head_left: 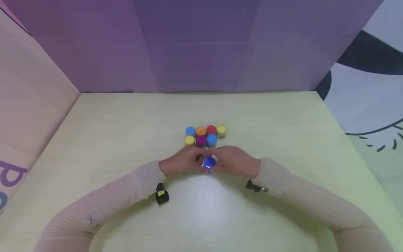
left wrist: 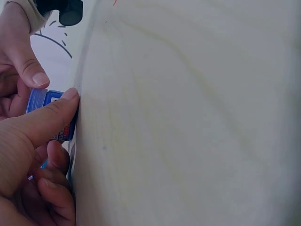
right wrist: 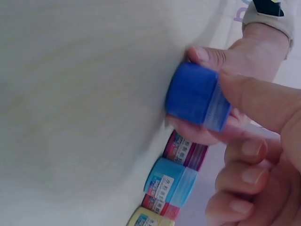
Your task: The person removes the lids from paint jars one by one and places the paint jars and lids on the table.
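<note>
A small dark blue jar (head_left: 209, 163) with a ridged lid stands upright on the table between both hands. My left hand (head_left: 182, 161) grips the jar's body (right wrist: 189, 92), thumb on the near side and fingers behind. At the lid (left wrist: 36, 100), my right hand (head_left: 237, 162) pinches with thumb and fingers. Just beyond the hands sit a yellow jar (head_left: 189, 140), a purple jar (head_left: 200, 141) and a light blue jar (head_left: 212, 140) in a row. Whether the lid is loose cannot be told.
Behind that row stand another light blue jar (head_left: 190, 131), an orange jar (head_left: 200, 131), a red jar (head_left: 211, 130) and another yellow jar (head_left: 221, 131). The pale table (head_left: 126, 119) meets a purple panel (head_left: 201, 66) at the back, with printed panels at both sides.
</note>
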The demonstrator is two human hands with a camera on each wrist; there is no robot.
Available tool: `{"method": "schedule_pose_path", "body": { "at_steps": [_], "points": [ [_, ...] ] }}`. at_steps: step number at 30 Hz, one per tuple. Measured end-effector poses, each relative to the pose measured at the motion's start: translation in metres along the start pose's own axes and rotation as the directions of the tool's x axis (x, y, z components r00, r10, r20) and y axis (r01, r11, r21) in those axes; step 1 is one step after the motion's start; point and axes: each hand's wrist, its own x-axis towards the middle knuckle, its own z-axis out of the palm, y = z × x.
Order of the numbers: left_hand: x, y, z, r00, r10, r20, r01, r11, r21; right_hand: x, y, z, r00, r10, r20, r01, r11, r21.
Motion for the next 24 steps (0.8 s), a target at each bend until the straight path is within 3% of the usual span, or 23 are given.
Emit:
{"method": "schedule_pose_path", "body": {
  "at_steps": [12,18,24],
  "points": [
    [-0.001,-0.001,0.000,1.000,-0.018,-0.001,0.018,1.000,0.017,-0.001,0.008,-0.003,0.995,-0.099,0.023,0.098,0.994,0.038],
    [-0.001,-0.002,-0.001,1.000,0.011,-0.001,-0.011,1.000,0.020,0.001,0.000,-0.001,0.999,-0.025,-0.028,0.026,0.999,0.037],
    [0.000,-0.002,0.000,0.999,0.046,-0.007,-0.045,0.998,0.039,0.002,-0.009,0.005,0.993,0.116,-0.036,-0.116,0.993,0.007]
  ]
}}
